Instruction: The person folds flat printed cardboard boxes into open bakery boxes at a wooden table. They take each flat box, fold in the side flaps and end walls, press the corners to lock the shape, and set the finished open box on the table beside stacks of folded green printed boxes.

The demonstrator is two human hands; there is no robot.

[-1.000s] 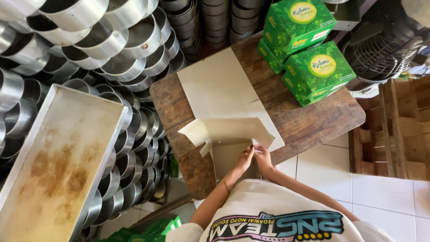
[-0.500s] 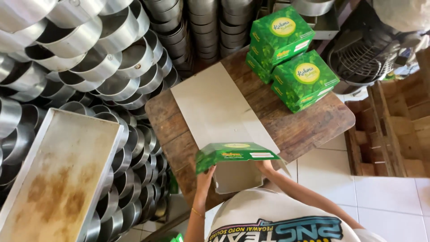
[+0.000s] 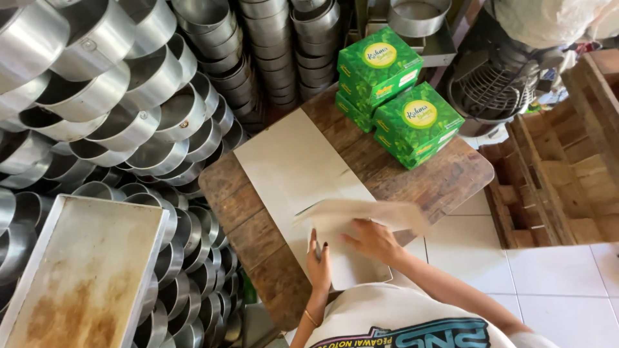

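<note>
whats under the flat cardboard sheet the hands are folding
Under the folded sheet lies a stack of flat cardboard blanks on the wooden table. Both the left hand and right hand touch it; the stack's depth is hidden.

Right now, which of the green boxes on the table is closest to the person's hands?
The green box on the right-hand stack, near the table's right edge, is closest. The other stack lies further back, beside the metal tins.

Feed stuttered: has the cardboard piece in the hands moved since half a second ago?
Yes. The cardboard piece has turned over, green face no longer showing, and sits a little farther up the wooden table.
</note>
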